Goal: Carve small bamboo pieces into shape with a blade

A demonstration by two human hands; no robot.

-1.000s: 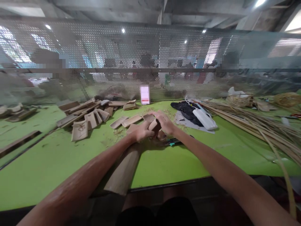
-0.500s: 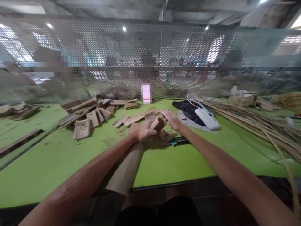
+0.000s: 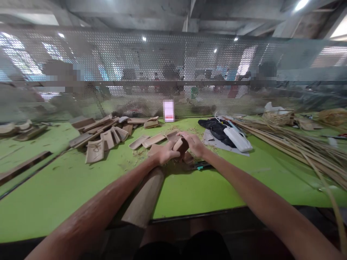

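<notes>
At the middle of the table, my left hand (image 3: 164, 155) is closed around a short curved bamboo piece (image 3: 179, 144), its thumb lying along the near side. My right hand (image 3: 193, 143) is bent over the far right edge of the same piece, fingers touching it. Whether a small tool sits under those fingers is hidden. Several cut bamboo pieces (image 3: 154, 140) lie just beyond my left hand, among pale shavings. Below my left wrist a long half-round bamboo length (image 3: 145, 198) reaches past the table's front edge. A dark tool with a teal part (image 3: 200, 168) lies under my right wrist.
A pile of bamboo pieces (image 3: 94, 150) lies on the left of the green table (image 3: 195, 195). To the right are a black cloth item (image 3: 217, 131), a white device (image 3: 238, 140) and long bamboo strips (image 3: 292, 151). A perforated screen (image 3: 141, 79) stands behind a phone-like display (image 3: 168, 111).
My right hand has shifted slightly left and spread over the bamboo piece's top edge. The piece has turned a little, while my left hand keeps its grip. The camera view has tilted slightly up.
</notes>
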